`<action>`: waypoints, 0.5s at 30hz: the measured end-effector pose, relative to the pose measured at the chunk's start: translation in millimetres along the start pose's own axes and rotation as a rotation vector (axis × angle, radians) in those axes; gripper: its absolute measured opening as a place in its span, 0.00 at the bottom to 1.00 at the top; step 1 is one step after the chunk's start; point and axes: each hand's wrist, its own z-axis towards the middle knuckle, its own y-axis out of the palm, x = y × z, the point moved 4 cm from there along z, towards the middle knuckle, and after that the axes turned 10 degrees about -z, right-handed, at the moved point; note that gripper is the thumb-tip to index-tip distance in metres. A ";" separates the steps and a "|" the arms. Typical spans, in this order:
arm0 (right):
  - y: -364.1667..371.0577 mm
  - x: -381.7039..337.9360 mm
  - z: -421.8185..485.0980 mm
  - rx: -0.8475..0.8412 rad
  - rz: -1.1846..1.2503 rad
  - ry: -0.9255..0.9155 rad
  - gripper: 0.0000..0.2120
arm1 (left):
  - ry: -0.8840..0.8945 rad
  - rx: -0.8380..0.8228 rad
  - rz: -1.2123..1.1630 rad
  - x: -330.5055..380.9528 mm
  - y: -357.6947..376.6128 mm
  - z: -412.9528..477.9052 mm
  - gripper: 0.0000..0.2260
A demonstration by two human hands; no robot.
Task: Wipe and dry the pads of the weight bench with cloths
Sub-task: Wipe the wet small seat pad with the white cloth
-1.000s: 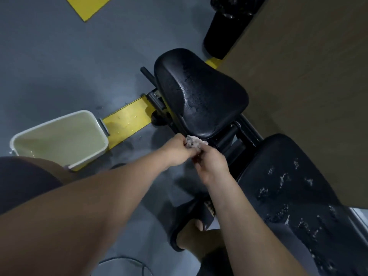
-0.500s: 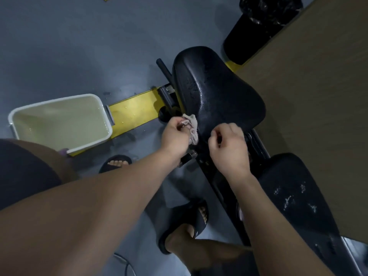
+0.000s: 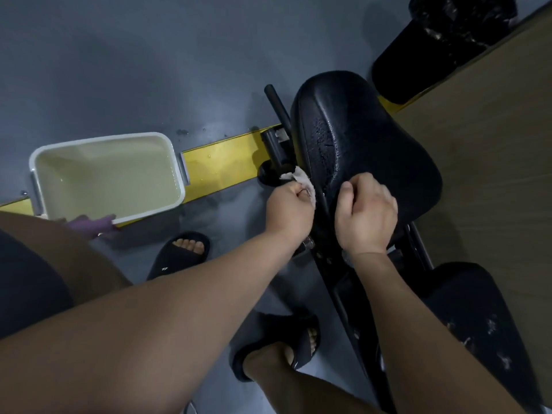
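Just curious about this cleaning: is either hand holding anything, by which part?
The left hand pinches a cloth by its lower end. The right hand is curled against the seat pad; its hold cannot be told.

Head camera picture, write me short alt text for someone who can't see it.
A person's left hand grips a small pale cloth at the edge of a wet black bench seat pad, right hand curled beside it. A white tub of water stands at left.

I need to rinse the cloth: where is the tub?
Head view, left side: the tub sits on the floor against the yellow stripe, left of the left hand.
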 end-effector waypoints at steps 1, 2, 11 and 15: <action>1.3 0.3 -0.2 0.005 -0.007 -0.001 0.11 | 0.022 0.022 0.046 -0.5 -1.4 1.8 0.09; 1.6 0.3 -0.5 0.011 -0.012 -0.003 0.11 | 0.027 0.051 0.065 -2.3 -2.5 1.3 0.08; 6.2 1.0 -2.2 0.075 -0.054 -0.011 0.09 | 0.123 0.059 -0.090 -2.6 -9.5 -12.0 0.09; 9.1 1.4 -3.0 0.085 -0.072 -0.009 0.09 | 0.125 -0.049 -0.175 -23.9 4.5 -38.2 0.20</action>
